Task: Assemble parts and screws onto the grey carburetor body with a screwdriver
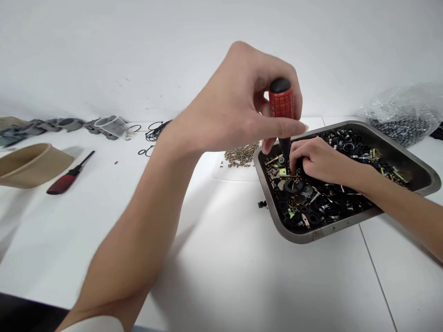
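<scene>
On the white table (224, 258) a metal tray (420, 173) is sitting at the right, filled with a heap of small black and brass parts (321, 203); behind it at the far right a clear plastic bag (401, 110) of dark pieces is lying near the tray's back corner; at the left edge a tan cup (27, 163) is lying on its side, with a spare red-handled screwdriver (67, 177) just beside it; further back a row of grey parts (51, 125) and some black rings (155, 131) are lining the wall side; a small pile of brass screws (242, 154) is resting just left of the tray. Left hand (238, 110) is hovering over the tray's near-left corner, fingers closed around the red screwdriver (282, 103), holding it upright with the black shaft pointing down into the parts. Right hand (320, 159) is lying inside the tray, fingers curled and pressing on the parts right at the screwdriver tip; what exactly it is pinching, cannot tell. One stray black part (262, 204) is sitting on the table just outside the tray.
</scene>
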Available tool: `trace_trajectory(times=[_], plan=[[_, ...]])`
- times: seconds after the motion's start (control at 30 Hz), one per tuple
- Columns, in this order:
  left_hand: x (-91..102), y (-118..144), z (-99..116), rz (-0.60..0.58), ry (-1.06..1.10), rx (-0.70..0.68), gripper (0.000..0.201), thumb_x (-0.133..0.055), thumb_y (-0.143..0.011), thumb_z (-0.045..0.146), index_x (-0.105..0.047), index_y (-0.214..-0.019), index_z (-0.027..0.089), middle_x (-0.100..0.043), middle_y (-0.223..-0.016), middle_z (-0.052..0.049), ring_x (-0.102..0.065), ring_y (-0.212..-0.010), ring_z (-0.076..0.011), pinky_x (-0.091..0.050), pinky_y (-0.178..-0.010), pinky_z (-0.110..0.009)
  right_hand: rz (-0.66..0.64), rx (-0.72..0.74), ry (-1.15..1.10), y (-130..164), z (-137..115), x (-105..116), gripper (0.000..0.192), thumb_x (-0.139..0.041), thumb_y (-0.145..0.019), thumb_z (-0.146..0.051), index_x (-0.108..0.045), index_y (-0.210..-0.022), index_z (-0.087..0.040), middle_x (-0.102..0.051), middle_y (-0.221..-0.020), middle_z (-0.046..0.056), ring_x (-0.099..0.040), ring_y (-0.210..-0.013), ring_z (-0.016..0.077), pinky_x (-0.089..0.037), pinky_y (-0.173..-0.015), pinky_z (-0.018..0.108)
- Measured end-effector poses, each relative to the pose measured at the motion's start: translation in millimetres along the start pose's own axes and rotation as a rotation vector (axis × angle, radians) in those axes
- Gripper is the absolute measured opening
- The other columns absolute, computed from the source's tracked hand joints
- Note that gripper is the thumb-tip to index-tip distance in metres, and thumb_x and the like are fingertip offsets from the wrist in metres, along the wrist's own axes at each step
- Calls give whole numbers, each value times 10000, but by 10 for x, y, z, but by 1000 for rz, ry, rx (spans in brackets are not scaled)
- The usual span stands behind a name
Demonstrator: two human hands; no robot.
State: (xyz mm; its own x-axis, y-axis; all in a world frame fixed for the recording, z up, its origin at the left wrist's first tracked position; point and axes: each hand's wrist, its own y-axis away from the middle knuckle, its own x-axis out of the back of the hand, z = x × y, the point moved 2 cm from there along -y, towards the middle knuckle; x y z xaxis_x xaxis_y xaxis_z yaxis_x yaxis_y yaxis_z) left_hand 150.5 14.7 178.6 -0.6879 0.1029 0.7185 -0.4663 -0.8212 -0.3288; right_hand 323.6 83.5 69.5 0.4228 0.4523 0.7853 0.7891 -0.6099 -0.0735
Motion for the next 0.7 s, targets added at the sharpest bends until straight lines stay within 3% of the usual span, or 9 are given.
trace_trajectory(times=[0.1,0.2,0.5,0.7], plan=[[-17,-19,-53,4,-31,107,214,-723,-872,222,-637,-888,26,-590,-750,8,-650,-759,-84,-509,-740,-230,-51,45,2,-14,41,-14,301,-434,-605,-47,-688,-564,-205,-713,-828,40,-607,-731,167,-475,-773,345],[-69,-47,-136,-19,-18,178,200,-764,-830,244,-644,-862,88,-579,-761,6,-674,-781,-121,-491,-705,-216,-106,55,2,-37,96,-3,322,-442,-597,-48,-711,-551,-220,-723,-806,41,-637,-775,187,-491,-844,365],[-107,-50,-196,-91,35,167,170,-785,-801,233,-647,-802,133,-588,-664,19,-603,-580,-77,-414,-556,-205,-323,100,41,-23,177,101,342,-478,-621,-60,-756,-610,-259,-737,-970,33,-637,-1059,243,-458,-1021,412],[-77,-29,-140,-146,103,119,146,-779,-810,211,-655,-783,138,-594,-605,26,-603,-537,-81,-422,-503,-193,-349,77,-54,2,143,136,316,-483,-630,-74,-746,-602,-248,-750,-1045,26,-661,-1037,242,-477,-1010,413]])
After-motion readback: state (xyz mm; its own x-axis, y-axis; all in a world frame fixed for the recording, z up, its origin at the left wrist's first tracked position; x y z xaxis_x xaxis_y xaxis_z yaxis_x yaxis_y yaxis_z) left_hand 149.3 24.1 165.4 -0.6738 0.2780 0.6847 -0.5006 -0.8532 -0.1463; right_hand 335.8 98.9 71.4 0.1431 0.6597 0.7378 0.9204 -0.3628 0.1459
